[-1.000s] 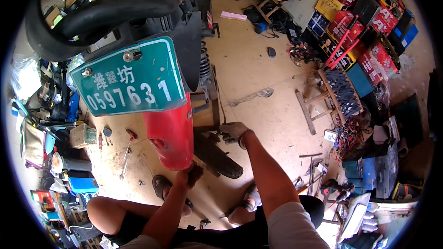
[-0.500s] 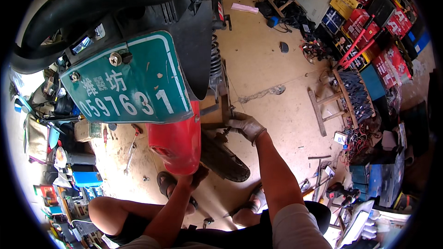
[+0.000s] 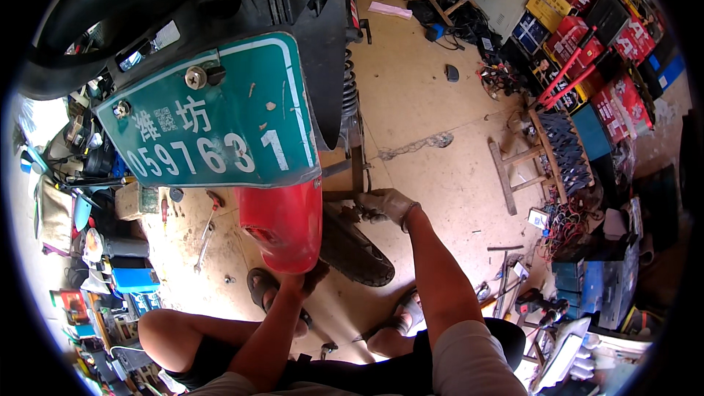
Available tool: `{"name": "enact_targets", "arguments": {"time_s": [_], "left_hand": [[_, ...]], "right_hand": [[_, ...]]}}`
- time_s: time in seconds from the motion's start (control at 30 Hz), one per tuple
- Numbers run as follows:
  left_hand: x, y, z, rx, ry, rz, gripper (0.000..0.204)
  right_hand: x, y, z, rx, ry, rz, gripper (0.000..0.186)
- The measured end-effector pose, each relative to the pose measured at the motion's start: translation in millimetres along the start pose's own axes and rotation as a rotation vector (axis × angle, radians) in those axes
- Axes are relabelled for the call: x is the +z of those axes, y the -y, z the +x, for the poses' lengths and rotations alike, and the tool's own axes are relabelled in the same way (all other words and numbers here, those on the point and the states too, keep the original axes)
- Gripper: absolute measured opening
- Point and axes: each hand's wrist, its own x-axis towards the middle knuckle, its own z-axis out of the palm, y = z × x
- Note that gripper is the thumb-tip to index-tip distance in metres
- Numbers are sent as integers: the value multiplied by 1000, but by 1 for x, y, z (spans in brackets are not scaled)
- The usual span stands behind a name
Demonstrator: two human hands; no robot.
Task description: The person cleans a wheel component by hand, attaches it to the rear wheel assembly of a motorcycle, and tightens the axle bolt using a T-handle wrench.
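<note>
In the head view, the left hand [image 3: 315,279] is reaching in at the lower middle of the frame, to the lower tip of a red mudguard [image 3: 282,231], which is partly hiding it; I cannot tell whether it is gripping anything. The right hand [image 3: 386,205], wearing a greyish glove, is reaching to the centre of the frame with its fingers bending toward a dark metal bar, just beside the upper end of a black tyre [image 3: 359,249]; whether the fingers are grasping the bar or only touching it I cannot tell. The tyre is slanting down toward the lower right between the mudguard and the right forearm. Above the mudguard, a green plate [image 3: 220,117] is filling much of the left half (two bolt heads are showing near its upper edge), and a thick black rail [image 3: 169,0] is curving across the upper left. A coil spring [image 3: 350,81] is standing just right of the plate. A wrench [image 3: 204,249] is lying on the floor at left, while a wooden frame [image 3: 541,154] bearing dark strips is standing at right, below stacked boxes in the upper right.
</note>
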Motion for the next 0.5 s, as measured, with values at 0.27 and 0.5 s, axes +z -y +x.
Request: {"name": "enact_targets", "arguments": {"time_s": [0.27,0.5], "left_hand": [[-10,4,4,2,39,-41,27],[-4,0,-1,5,5,-3,30]], "right_hand": [[-1,6,6,59,91,-30,38],[-5,8,7,6,38,-41,34]]}}
